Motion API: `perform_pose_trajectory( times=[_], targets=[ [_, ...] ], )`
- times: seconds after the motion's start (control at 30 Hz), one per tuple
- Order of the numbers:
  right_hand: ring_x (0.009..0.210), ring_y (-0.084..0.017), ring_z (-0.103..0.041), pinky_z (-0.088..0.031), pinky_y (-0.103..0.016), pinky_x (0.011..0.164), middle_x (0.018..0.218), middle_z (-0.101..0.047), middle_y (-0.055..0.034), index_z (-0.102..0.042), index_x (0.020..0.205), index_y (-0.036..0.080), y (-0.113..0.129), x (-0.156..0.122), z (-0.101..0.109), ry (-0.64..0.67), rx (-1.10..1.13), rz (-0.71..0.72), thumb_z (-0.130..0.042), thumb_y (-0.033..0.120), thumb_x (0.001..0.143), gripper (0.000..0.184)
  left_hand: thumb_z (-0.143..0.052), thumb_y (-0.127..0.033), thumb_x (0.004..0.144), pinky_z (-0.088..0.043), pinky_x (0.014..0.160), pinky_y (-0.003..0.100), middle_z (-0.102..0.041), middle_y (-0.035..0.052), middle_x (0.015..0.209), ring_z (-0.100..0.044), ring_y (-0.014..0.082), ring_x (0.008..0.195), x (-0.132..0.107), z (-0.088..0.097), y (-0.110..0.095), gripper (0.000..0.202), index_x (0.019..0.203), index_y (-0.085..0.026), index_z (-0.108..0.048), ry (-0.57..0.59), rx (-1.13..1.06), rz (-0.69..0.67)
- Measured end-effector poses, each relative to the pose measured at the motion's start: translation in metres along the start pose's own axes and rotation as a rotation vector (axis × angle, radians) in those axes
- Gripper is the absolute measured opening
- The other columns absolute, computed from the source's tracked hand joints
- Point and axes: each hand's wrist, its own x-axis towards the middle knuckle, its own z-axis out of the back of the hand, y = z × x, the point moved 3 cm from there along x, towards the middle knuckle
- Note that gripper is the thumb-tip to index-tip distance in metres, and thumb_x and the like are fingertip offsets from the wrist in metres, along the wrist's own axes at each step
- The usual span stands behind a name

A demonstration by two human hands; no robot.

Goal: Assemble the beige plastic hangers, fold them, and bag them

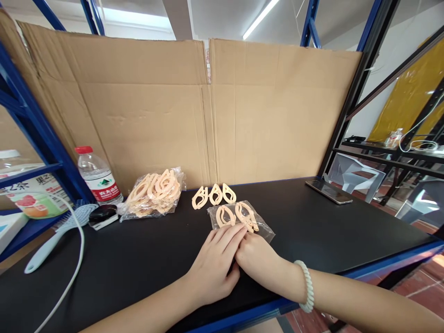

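Note:
My left hand (215, 261) lies with its fingers stretched out over the knuckles of my right hand (255, 254). The right one is curled into a loose fist, and its fingertips are hidden, so what it may hold cannot be seen. Just beyond both hands, touching or very close to them, is a clear plastic bag (264, 227) with peach-coloured, teardrop-shaped looped pieces (245, 213) in or under it. Behind it, three similar loose looped pieces (215, 194) stand in a row on the black tabletop (156, 252).
A fuller bag of looped pieces (156, 192) sits at back left, beside a red-capped water bottle (99, 175), a black object (103, 212) and a hairbrush (58, 236). A white cable (78, 259) crosses the left side. A phone (328, 191) lies back right. Cardboard panels (270, 115) wall the back.

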Motion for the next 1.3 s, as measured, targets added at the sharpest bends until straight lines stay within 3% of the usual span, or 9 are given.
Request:
perform_pose_trajectory(
  times=[0.17, 0.23, 0.33, 0.4, 0.47, 0.57, 0.8, 1.03, 1.3],
  targets=[
    [0.107, -0.03, -0.063, -0.051, -0.041, 0.094, 0.114, -0.067, -0.023, -0.063, 0.114, -0.002, 0.001, -0.017, 0.045, -0.09, 0.036, 0.001, -0.056, 0.006, 0.08, 0.036, -0.049, -0.004, 0.069, -0.039, 0.105, 0.051, -0.043, 0.0137, 0.145, -0.041, 0.0304, 0.132, -0.002, 0.0, 0.003, 0.082, 0.147, -0.018, -0.026, 0.001, 0.011, 0.02],
    [0.096, -0.023, -0.067, -0.053, -0.033, 0.089, 0.105, -0.071, -0.0141, -0.067, 0.109, 0.007, -0.009, -0.026, 0.082, -0.029, 0.248, 0.002, -0.055, 0.008, 0.082, 0.029, -0.05, -0.005, 0.068, -0.039, 0.105, 0.051, -0.041, 0.0135, 0.146, -0.04, 0.0307, 0.133, -0.002, 0.001, 0.004, 0.085, 0.148, -0.019, -0.024, 0.01, 0.01, 0.033],
    [0.08, -0.012, -0.068, -0.054, -0.021, 0.076, 0.095, -0.074, -0.0019, -0.067, 0.109, 0.017, -0.045, -0.024, 0.127, 0.005, 0.529, 0.032, -0.045, 0.014, 0.093, 0.027, -0.052, -0.006, 0.067, -0.041, 0.104, 0.05, -0.04, 0.0132, 0.147, -0.039, 0.0312, 0.133, -0.001, 0.002, 0.005, 0.087, 0.148, -0.019, -0.023, 0.036, 0.012, 0.05],
    [0.088, -0.013, -0.068, -0.053, -0.023, 0.081, 0.103, -0.073, -0.0025, -0.063, 0.12, 0.018, -0.083, -0.008, 0.137, -0.128, 0.556, -0.013, -0.041, 0.016, 0.096, 0.033, -0.052, -0.007, 0.067, -0.041, 0.104, 0.05, -0.038, 0.013, 0.148, -0.038, 0.0313, 0.133, 0.0, 0.003, 0.005, 0.087, 0.148, -0.019, -0.024, 0.06, 0.021, 0.061],
    [0.101, -0.018, -0.066, -0.05, -0.03, 0.091, 0.112, -0.071, -0.007, -0.062, 0.122, 0.014, -0.12, 0.018, 0.123, -0.218, 0.441, -0.07, -0.042, 0.014, 0.094, 0.035, -0.052, -0.007, 0.067, -0.04, 0.105, 0.049, -0.037, 0.0124, 0.149, -0.038, 0.0306, 0.133, 0.001, 0.004, 0.005, 0.086, 0.147, -0.02, -0.024, 0.089, 0.029, 0.067],
    [0.11, -0.023, -0.063, -0.047, -0.037, 0.097, 0.122, -0.066, -0.0134, -0.058, 0.129, 0.008, -0.156, 0.062, 0.067, -0.105, 0.305, -0.01, -0.04, 0.004, 0.088, 0.045, -0.052, -0.008, 0.068, -0.041, 0.104, 0.048, -0.039, 0.0122, 0.148, -0.04, 0.0301, 0.132, 0.002, 0.008, 0.005, 0.084, 0.147, -0.02, -0.026, 0.113, 0.036, 0.057],
    [0.128, -0.024, -0.049, -0.039, -0.038, 0.107, 0.138, -0.054, -0.0136, -0.052, 0.135, 0.008, -0.171, 0.107, -0.035, 0.096, 0.233, 0.167, -0.043, -0.008, 0.073, 0.064, -0.055, -0.011, 0.069, -0.044, 0.101, 0.049, -0.043, 0.0113, 0.144, -0.042, 0.0314, 0.13, 0.002, 0.014, 0.003, 0.071, 0.137, -0.024, -0.04, 0.129, 0.073, 0.008],
    [0.131, -0.024, -0.044, -0.036, -0.041, 0.109, 0.142, -0.05, -0.0135, -0.048, 0.14, 0.013, -0.179, 0.096, -0.062, 0.084, 0.204, 0.103, -0.045, -0.003, 0.079, 0.063, -0.053, -0.011, 0.071, -0.042, 0.103, 0.048, -0.042, 0.0096, 0.146, -0.041, 0.0295, 0.131, 0.0, 0.011, 0.008, 0.07, 0.138, -0.023, -0.039, 0.188, 0.079, 0.0],
    [0.12, -0.027, -0.052, -0.041, -0.039, 0.103, 0.127, -0.057, -0.0189, -0.054, 0.127, 0.006, -0.198, 0.063, -0.054, 0.066, 0.206, -0.052, -0.047, 0.022, 0.093, 0.038, -0.053, -0.011, 0.076, -0.042, 0.106, 0.046, -0.044, 0.0082, 0.146, -0.041, 0.0281, 0.132, 0.004, 0.017, 0.016, 0.072, 0.144, -0.024, -0.035, 0.249, 0.065, -0.04]
  ],
)
